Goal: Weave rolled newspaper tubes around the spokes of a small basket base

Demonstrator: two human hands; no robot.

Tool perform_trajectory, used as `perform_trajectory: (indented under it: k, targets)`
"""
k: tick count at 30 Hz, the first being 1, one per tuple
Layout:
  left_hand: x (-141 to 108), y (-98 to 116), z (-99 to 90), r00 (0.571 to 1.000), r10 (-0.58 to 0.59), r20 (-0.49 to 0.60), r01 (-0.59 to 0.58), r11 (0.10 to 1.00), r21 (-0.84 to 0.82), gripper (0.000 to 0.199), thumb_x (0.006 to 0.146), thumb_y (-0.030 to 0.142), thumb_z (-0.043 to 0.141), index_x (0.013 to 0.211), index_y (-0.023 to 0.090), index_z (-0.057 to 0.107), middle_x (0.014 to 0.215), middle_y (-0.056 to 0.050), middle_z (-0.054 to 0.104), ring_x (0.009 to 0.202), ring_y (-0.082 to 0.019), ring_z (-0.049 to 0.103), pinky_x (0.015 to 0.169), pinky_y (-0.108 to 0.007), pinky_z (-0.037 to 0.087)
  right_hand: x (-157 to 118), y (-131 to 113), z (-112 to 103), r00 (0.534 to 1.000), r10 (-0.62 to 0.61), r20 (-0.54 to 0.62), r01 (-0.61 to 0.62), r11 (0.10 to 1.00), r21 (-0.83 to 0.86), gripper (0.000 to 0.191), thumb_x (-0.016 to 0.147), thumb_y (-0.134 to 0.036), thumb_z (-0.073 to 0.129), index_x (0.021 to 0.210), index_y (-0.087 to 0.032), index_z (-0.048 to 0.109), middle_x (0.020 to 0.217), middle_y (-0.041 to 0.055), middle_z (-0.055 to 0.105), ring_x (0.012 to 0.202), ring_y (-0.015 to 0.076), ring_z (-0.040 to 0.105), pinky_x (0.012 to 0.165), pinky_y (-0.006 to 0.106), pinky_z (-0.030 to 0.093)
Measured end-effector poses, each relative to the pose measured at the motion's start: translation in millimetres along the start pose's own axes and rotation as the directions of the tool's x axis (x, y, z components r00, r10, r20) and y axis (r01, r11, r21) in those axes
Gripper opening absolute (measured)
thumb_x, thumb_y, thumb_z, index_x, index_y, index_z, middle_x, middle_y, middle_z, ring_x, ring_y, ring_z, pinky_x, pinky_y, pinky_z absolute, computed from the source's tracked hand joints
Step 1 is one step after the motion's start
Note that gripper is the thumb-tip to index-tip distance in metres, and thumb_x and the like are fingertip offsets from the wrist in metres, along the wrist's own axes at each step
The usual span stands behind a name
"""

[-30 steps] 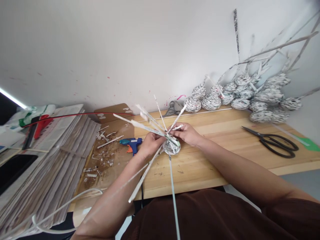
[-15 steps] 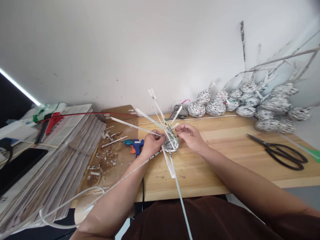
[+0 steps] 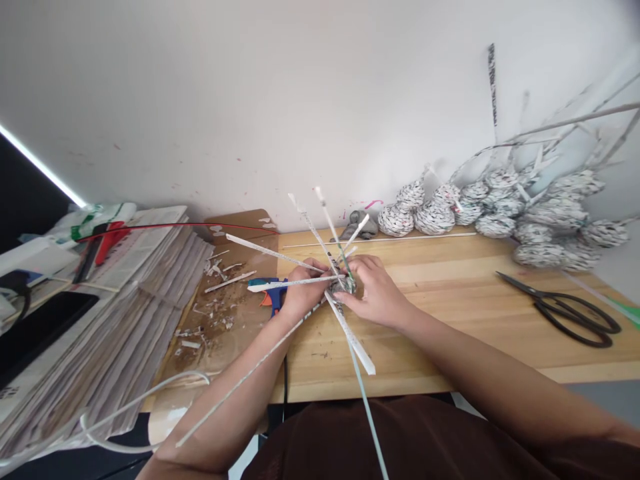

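Note:
Between my hands is a small woven piece of rolled newspaper (image 3: 342, 287), with several paper tubes sticking out of it in all directions. My left hand (image 3: 309, 290) grips its left side, fingers closed around the base of the tubes. My right hand (image 3: 373, 290) is wrapped against the right side, thumb in front and fingers behind. One pale tube (image 3: 367, 400) runs down from the piece toward my lap. Another long tube (image 3: 250, 370) crosses over my left forearm. The core of the weave is partly covered by my fingers.
Left lie a blue glue gun (image 3: 273, 293), paper scraps on cardboard (image 3: 200, 360), and a newspaper stack (image 3: 125, 320) bearing a phone (image 3: 47, 337) and a red-handled tool (image 3: 109, 243). Right are black scissors (image 3: 565, 307) and several woven paper gourd shapes (image 3: 435, 217) by the wall.
My right hand has closed in on the woven piece from the right. The tubes have shifted: one now points left across my left hand, and another tilts down to the right.

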State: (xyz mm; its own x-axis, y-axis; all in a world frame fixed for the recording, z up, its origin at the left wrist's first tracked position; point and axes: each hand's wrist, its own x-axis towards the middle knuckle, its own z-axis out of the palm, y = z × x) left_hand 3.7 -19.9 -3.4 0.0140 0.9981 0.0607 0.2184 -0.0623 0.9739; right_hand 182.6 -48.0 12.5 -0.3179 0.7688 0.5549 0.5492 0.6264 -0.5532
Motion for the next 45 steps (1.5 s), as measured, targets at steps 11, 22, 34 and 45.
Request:
perform_trajectory:
  k: [11, 22, 34, 45]
  targets:
    - [2.6, -1.5, -4.5, 0.99, 0.122, -0.075, -0.113, 0.986, 0.124, 0.01, 0.071, 0.025, 0.066, 0.075, 0.017, 0.062, 0.069, 0.0, 0.067, 0.064, -0.014, 0.063, 0.06, -0.023, 0.046, -3.7, 3.0, 10.5, 0.998, 0.017, 0.054, -0.03, 0.965, 0.259, 0.024, 0.069, -0.021, 0.077, 0.093, -0.024, 0.071, 0.119, 0.0091, 0.062, 0.123, 0.0299, 0.051, 0.105, 0.049, 0.038]
    - [3.0, 0.1, -6.5, 0.997, 0.055, -0.055, -0.044, 0.983, 0.18, 0.009, 0.071, 0.026, 0.065, 0.075, 0.017, 0.063, 0.064, -0.001, 0.066, 0.06, -0.016, 0.063, 0.055, -0.024, 0.044, 0.8, -19.1, -10.1, 0.994, -0.091, -0.062, 0.102, 0.974, 0.201, 0.014, 0.07, -0.021, 0.076, 0.081, -0.022, 0.068, 0.133, 0.0111, 0.053, 0.131, 0.0323, 0.043, 0.107, 0.052, 0.037]
    - [7.4, 0.1, -11.2, 0.999, 0.026, -0.028, -0.02, 0.983, 0.185, 0.015, 0.072, 0.029, 0.066, 0.071, 0.015, 0.068, 0.066, -0.005, 0.071, 0.064, -0.019, 0.066, 0.059, -0.026, 0.047, 3.1, -10.8, -18.5, 0.956, -0.19, 0.224, 0.106, 0.935, 0.339, 0.037, 0.072, -0.016, 0.068, 0.108, -0.023, 0.068, 0.101, 0.0074, 0.07, 0.108, 0.0257, 0.057, 0.097, 0.044, 0.042]
    - [2.3, 7.8, -8.2, 1.0, 0.012, -0.008, -0.011, 0.989, 0.15, 0.01, 0.07, 0.026, 0.068, 0.069, 0.015, 0.066, 0.06, -0.003, 0.069, 0.057, -0.018, 0.064, 0.052, -0.024, 0.045, 16.3, 14.0, -31.5, 0.872, -0.131, 0.472, -0.356, 0.493, 0.794, 0.093, 0.059, -0.091, 0.05, 0.105, -0.013, 0.073, 0.103, 0.0156, 0.073, 0.099, 0.031, 0.067, 0.095, 0.046, 0.047]
